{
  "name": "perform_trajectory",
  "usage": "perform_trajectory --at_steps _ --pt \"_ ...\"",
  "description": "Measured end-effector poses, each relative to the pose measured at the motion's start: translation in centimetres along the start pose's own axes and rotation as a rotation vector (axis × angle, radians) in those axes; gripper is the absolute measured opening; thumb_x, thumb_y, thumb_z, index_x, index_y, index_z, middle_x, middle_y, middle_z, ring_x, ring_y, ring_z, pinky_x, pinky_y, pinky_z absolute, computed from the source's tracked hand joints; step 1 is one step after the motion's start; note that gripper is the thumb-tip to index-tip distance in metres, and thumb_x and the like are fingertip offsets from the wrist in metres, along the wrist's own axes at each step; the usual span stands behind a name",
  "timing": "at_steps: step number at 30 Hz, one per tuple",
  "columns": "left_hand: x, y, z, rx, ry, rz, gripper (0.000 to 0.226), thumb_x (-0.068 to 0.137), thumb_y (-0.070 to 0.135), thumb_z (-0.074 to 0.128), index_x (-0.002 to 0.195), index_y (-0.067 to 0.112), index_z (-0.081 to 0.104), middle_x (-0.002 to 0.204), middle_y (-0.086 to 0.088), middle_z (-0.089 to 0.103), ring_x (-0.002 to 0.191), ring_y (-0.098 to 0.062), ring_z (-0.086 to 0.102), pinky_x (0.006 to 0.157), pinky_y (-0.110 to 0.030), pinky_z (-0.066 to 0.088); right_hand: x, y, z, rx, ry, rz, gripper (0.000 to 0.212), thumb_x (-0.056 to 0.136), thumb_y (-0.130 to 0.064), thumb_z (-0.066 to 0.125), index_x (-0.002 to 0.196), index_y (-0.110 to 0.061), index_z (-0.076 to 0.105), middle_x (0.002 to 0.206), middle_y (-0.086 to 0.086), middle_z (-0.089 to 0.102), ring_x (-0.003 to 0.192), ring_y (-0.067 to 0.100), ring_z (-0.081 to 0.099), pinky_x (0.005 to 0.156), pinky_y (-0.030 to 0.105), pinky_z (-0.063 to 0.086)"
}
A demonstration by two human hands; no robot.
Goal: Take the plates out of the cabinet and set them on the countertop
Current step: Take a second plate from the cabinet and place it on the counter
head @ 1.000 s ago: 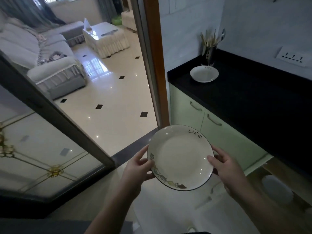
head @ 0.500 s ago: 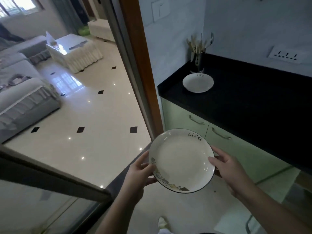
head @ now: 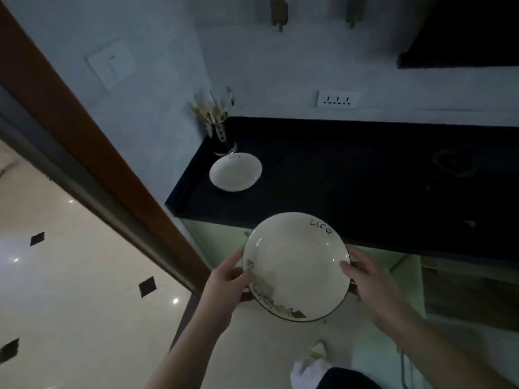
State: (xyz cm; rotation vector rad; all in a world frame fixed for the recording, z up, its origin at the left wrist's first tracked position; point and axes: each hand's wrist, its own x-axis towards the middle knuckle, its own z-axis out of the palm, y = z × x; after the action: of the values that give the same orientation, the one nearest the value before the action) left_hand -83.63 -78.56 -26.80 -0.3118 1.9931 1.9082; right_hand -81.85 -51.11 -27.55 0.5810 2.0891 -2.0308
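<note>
I hold a white plate [head: 295, 265] with a dark rim, the word "Life" and a leaf pattern, level in front of me, just below the front edge of the black countertop [head: 351, 186]. My left hand [head: 227, 284] grips its left rim and my right hand [head: 370, 279] grips its right rim. A second matching plate [head: 235, 171] lies on the countertop's far left corner. The pale green cabinet [head: 216, 242] sits under the counter, mostly hidden by the plate.
A metal holder with chopsticks and spoons [head: 219, 127] stands behind the second plate. A wooden door frame [head: 92, 153] runs along the left. A wall socket [head: 338, 99] is above the counter. An open cabinet space [head: 466, 290] shows at lower right. My white slipper [head: 311, 366] is below.
My view has turned right and toward the counter, so the living room has left the frame. The plate, still in both hands, has come closer to the countertop's front edge.
</note>
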Motion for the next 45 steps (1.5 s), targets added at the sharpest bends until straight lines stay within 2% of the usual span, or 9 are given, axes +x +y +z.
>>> perform_trajectory --at_steps 12,15,21,25,29,35,39,41,45 --pt "16.3 6.2 6.9 0.089 -0.118 -0.134 0.059 0.079 0.001 0.063 0.109 0.051 0.069 0.100 0.005 0.076 0.091 -0.016 0.073 0.075 -0.039 0.062 12.9 -1.0 -5.5 0.084 0.178 0.131 0.036 0.091 -0.013 0.061 0.106 -0.045 0.064 0.088 -0.010 0.075 0.082 0.011 0.072 0.072 0.034 0.057" --pt "19.2 6.3 7.3 0.098 -0.100 -0.154 0.061 0.082 -0.001 0.060 0.104 0.054 0.069 0.097 0.004 0.077 0.090 -0.015 0.073 0.068 -0.033 0.061 15.7 -1.4 -5.2 0.049 0.215 0.139 0.039 0.090 -0.015 0.061 0.122 -0.038 0.060 0.093 -0.006 0.074 0.091 0.017 0.070 0.082 0.044 0.058" --pt "24.9 5.1 7.2 0.061 -0.063 -0.248 0.055 0.082 0.000 0.065 0.119 0.040 0.065 0.106 -0.001 0.074 0.094 -0.024 0.073 0.064 -0.036 0.061 20.1 -0.9 -4.3 0.049 0.231 0.199 0.039 0.091 -0.021 0.060 0.125 -0.041 0.059 0.098 -0.011 0.073 0.100 0.016 0.066 0.087 0.046 0.055" --pt "29.0 4.6 7.2 0.050 -0.136 -0.307 0.061 0.080 0.002 0.067 0.129 0.037 0.060 0.117 -0.002 0.069 0.104 -0.024 0.069 0.074 -0.043 0.062 22.7 -0.9 -3.9 0.062 0.302 0.258 0.038 0.091 -0.019 0.061 0.125 -0.037 0.060 0.100 -0.007 0.071 0.100 0.019 0.063 0.090 0.051 0.053" --pt "33.4 5.1 7.2 0.073 -0.211 -0.331 0.069 0.070 0.010 0.077 0.128 0.041 0.059 0.124 0.002 0.062 0.108 -0.022 0.066 0.075 -0.042 0.062 25.5 -2.0 -3.5 0.068 0.361 0.295 0.037 0.092 -0.015 0.059 0.106 -0.049 0.066 0.096 -0.006 0.071 0.096 0.020 0.065 0.085 0.048 0.054" --pt "38.4 5.6 7.9 0.122 -0.260 -0.297 0.067 0.066 0.015 0.076 0.124 0.045 0.061 0.114 0.008 0.069 0.100 -0.016 0.070 0.073 -0.040 0.062 29.5 -2.3 -3.4 0.107 0.439 0.351 0.038 0.093 -0.011 0.058 0.124 -0.031 0.061 0.101 -0.003 0.069 0.096 0.021 0.066 0.079 0.042 0.056" --pt "40.4 6.3 9.0 0.196 -0.246 -0.261 0.067 0.077 0.012 0.073 0.135 0.039 0.054 0.122 0.005 0.063 0.102 -0.017 0.068 0.075 -0.039 0.063 31.8 -2.5 -3.5 0.071 0.451 0.354 0.036 0.091 -0.015 0.061 0.111 -0.045 0.063 0.100 -0.010 0.070 0.094 0.016 0.065 0.073 0.036 0.054" --pt "41.0 6.7 9.7 0.225 -0.233 -0.249 0.061 0.081 0.013 0.071 0.133 0.039 0.055 0.116 0.008 0.066 0.097 -0.013 0.069 0.075 -0.037 0.063 32.9 -2.4 -4.1 0.036 0.460 0.347 0.038 0.089 -0.016 0.062 0.093 -0.054 0.062 0.091 -0.018 0.071 0.089 0.009 0.064 0.064 0.027 0.049" --pt "41.9 6.9 11.0 0.255 -0.202 -0.237 0.054 0.084 0.014 0.070 0.130 0.040 0.057 0.101 0.017 0.070 0.086 -0.003 0.071 0.067 -0.027 0.061 34.7 -2.0 -5.5 -0.045 0.429 0.328 0.048 0.088 -0.017 0.063 0.091 -0.065 0.061 0.086 -0.028 0.070 0.085 0.002 0.065 0.059 0.020 0.046"
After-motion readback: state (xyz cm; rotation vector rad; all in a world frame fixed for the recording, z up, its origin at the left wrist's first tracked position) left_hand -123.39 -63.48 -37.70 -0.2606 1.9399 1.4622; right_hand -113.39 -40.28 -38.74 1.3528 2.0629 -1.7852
